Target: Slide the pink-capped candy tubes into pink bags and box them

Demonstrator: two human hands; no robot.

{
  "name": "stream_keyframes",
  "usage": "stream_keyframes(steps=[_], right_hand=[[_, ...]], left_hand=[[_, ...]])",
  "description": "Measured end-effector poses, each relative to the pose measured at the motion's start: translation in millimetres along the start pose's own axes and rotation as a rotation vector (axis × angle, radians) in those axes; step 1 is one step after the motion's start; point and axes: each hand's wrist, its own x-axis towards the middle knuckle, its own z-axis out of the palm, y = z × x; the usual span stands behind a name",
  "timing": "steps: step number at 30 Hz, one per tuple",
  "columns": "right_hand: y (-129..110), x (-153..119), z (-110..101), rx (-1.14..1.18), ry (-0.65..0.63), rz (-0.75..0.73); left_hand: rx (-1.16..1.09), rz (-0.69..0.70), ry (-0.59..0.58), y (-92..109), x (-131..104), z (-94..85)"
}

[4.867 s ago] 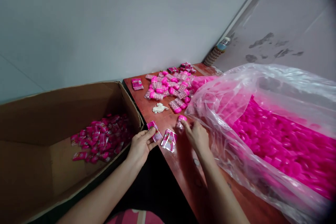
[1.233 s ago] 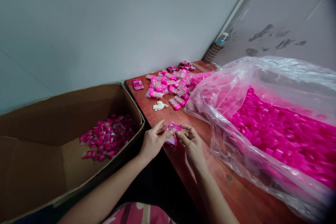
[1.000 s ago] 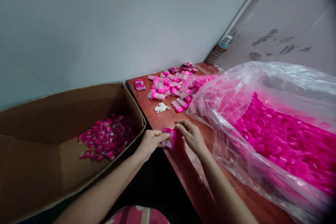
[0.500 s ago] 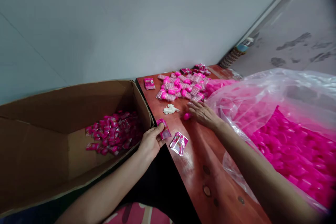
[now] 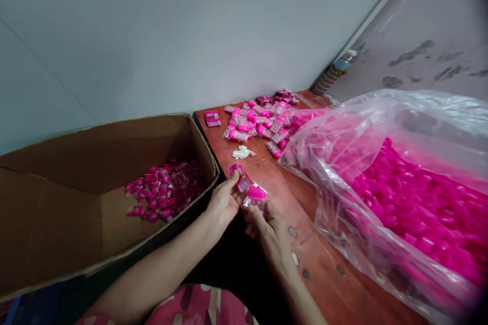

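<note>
Left hand pinches a glossy pink sachet, right hand grips a pink-capped clear plastic container beside it. Work looks midway: packed-looking pink packets lie in a brown cardboard box, similar containers remain on the red table.

Two hands are in view, one left hand and one right hand, holding one pink-capped container and uncountable flat packets. One cardboard box, one tabletop, one plastic bag, one white scrap and one bottle appear. More than ten capped containers overlap; wrapped packets and pink pieces defy counting.
</note>
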Motion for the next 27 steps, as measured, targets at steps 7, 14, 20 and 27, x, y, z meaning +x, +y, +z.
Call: stream_keyframes(steps=[7, 14, 20, 27], right_hand=[[4.4, -3.2, -2.9, 0.067, 0.037, -0.012], [7.1, -1.2, -0.2, 0.081, 0.038, -0.027], [10.6, 3.3, 1.4, 0.178, -0.033, -0.04], [12.4, 3.4, 1.7, 0.114, 0.046, -0.058]], left_hand=[[0.026, 0.026, -0.021, -6.5, -4.5, -0.7], [0.098, 0.045, -0.088, -14.5, -8.1, -0.5], [0.287, -0.002, -0.257, -8.1, -11.6, -2.3], [0.477, 0.002, -0.4, -10.8, -11.6, -8.4]])
